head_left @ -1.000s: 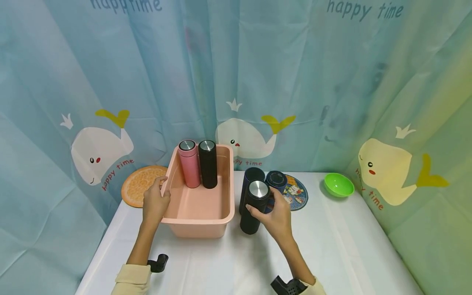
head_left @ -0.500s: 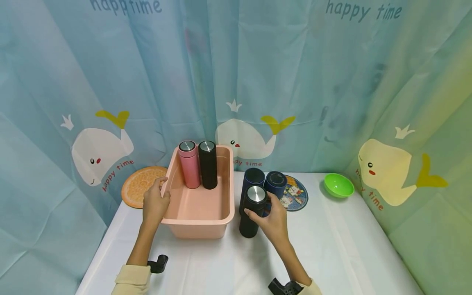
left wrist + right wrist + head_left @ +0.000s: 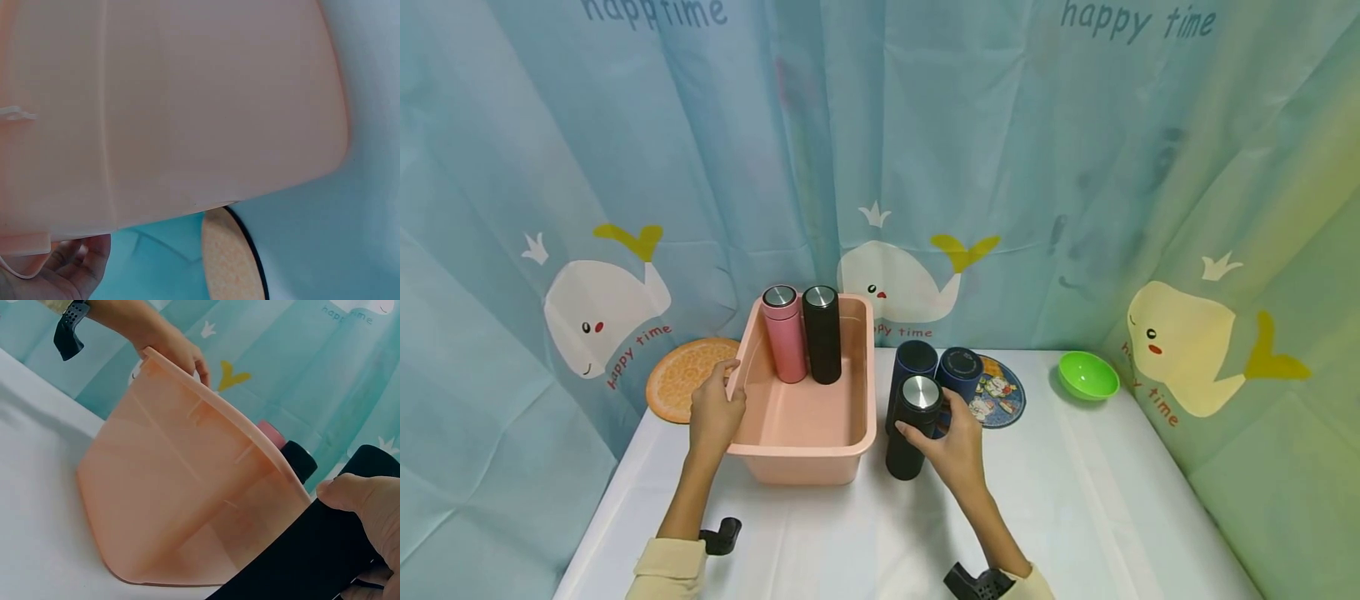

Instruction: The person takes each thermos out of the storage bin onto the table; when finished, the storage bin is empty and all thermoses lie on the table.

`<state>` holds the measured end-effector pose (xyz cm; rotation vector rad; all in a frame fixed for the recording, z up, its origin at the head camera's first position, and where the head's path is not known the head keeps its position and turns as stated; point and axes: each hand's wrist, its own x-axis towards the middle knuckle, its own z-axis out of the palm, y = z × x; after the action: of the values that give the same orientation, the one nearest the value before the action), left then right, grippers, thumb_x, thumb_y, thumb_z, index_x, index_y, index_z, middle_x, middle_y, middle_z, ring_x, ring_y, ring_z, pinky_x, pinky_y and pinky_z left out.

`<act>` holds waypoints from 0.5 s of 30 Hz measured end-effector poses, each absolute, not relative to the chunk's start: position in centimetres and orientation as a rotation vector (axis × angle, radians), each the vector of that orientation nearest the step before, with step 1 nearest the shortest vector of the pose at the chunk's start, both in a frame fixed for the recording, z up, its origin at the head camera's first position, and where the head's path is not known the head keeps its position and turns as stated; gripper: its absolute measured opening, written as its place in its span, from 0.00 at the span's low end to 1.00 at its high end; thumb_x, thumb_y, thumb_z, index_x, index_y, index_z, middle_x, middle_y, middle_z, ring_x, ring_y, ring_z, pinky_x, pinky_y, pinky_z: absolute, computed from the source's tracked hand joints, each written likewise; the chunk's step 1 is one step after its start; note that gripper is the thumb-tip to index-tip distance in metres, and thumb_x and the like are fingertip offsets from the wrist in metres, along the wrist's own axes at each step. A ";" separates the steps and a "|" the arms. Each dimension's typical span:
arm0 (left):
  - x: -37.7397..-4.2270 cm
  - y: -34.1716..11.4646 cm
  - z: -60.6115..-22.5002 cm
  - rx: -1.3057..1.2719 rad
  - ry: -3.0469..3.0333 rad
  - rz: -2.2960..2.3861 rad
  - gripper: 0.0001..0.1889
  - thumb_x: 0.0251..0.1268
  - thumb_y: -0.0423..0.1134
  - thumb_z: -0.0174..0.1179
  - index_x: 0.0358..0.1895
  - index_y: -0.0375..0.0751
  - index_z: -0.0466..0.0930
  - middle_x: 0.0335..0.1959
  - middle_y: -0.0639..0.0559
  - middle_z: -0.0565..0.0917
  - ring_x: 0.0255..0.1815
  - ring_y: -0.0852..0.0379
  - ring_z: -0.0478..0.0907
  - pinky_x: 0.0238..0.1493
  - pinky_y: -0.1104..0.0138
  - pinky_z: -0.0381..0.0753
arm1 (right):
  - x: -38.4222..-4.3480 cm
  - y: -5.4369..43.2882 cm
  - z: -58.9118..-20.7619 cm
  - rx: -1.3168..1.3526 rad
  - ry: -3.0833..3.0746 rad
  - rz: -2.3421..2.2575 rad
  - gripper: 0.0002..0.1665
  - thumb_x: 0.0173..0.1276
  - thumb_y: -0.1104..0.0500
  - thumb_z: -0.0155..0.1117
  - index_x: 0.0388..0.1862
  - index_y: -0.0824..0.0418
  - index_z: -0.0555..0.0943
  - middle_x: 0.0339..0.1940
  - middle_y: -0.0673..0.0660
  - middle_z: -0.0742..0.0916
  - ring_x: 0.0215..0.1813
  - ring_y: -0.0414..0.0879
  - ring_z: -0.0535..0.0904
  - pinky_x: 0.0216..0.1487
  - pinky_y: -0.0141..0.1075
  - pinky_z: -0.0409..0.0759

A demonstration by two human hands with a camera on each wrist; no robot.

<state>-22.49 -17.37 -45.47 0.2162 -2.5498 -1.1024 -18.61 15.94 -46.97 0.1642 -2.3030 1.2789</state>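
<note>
Head view first: the left hand (image 3: 717,412) has its fingers curled over the left edge of the tub (image 3: 801,469), gripping it, a hold that looks meant to keep it steady. Inside, the pink flask (image 3: 789,350) and the black flask (image 3: 826,346) stand side by side at the far end, leaving bare floor nearer the person. And over on the right, just outside the tub wall, the right hand (image 3: 958,442) has the near flask (image 3: 904,450) in its grip, thumb one side, fingers round the other, high on the body; the flask is roughly upright, probably because a grip near the top helps keep it so. Is its base on the table (image 3: 1112,500)? Can't tell. Right behind it, two blue flasks (image 3: 960,377) stand close together.

To the left wrist view: tub wall nearly everywhere, fingers bent at its lip in the lower corner, the orange mat (image 3: 681,383) beyond.

And the right wrist view: the near flask cuts across the foreground, thumb pressed on its side, some fingers hidden behind. Past it, the left hand is on the opposite rim, perhaps as a counterweight to any nudge, and two flask tops peek over the edge.
</note>
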 end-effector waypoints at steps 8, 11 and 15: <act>-22.5 -17.4 -45.4 0.211 -2.533 -1.091 0.22 0.63 0.30 0.56 0.62 0.38 0.73 0.47 0.30 0.83 0.44 0.33 0.82 0.39 0.44 0.79 | -18.5 16.0 -47.0 0.137 -2.328 1.288 0.42 0.46 0.52 0.83 0.58 0.66 0.75 0.50 0.61 0.85 0.50 0.53 0.84 0.44 0.44 0.85; -22.4 -17.4 -45.5 0.210 -2.533 -1.093 0.22 0.63 0.30 0.56 0.62 0.38 0.73 0.45 0.31 0.84 0.41 0.35 0.83 0.37 0.46 0.80 | -18.3 16.1 -47.1 0.138 -2.333 1.285 0.43 0.45 0.52 0.83 0.58 0.66 0.75 0.50 0.61 0.85 0.50 0.53 0.84 0.45 0.43 0.85; -22.4 -17.3 -45.6 0.208 -2.537 -1.091 0.22 0.63 0.31 0.56 0.62 0.38 0.73 0.43 0.32 0.84 0.39 0.37 0.83 0.36 0.47 0.80 | -18.1 16.1 -47.1 0.140 -2.343 1.287 0.43 0.46 0.52 0.83 0.59 0.66 0.75 0.50 0.61 0.85 0.51 0.53 0.84 0.45 0.43 0.84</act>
<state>-22.40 -17.34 -45.58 0.2077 -2.5368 -1.0910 -18.12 16.14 -47.10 0.1400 -2.3431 1.2874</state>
